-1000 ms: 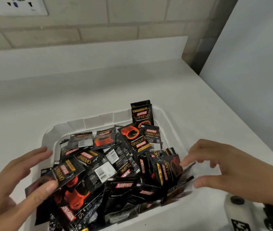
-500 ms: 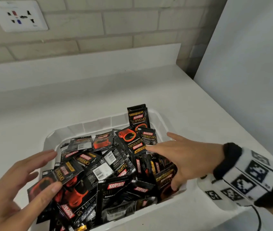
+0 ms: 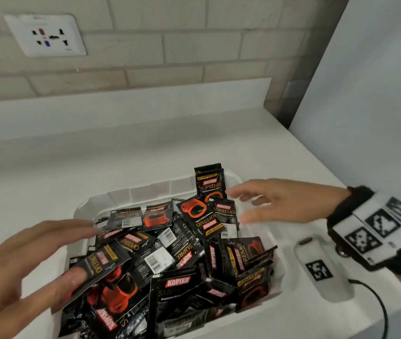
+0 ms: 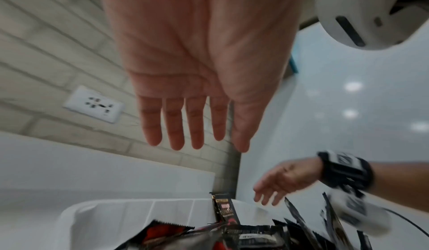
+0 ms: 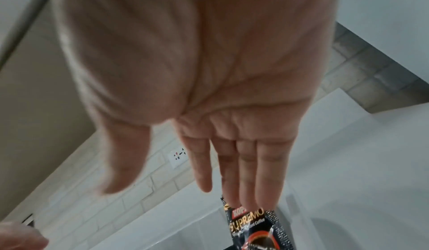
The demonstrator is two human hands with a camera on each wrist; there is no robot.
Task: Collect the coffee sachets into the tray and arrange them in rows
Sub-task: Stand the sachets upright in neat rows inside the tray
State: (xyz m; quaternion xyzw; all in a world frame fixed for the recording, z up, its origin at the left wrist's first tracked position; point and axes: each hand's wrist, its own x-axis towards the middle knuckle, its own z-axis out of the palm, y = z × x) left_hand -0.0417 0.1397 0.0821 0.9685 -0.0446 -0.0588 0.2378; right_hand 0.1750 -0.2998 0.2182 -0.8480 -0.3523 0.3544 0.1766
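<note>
Right hand (image 3: 285, 201), fingers spread and holding nothing, hovers beside an upright black foil coffee sachet (image 3: 209, 183) at the far corner of the white plastic tray (image 3: 150, 192). Left hand (image 3: 20, 267), also spread wide, touches the jumbled black sachets (image 3: 160, 255) heaped inside it on the white worktop (image 3: 96, 152).

Brick wall (image 3: 170, 57), socket (image 3: 47, 35), white counter (image 3: 96, 148).
</note>
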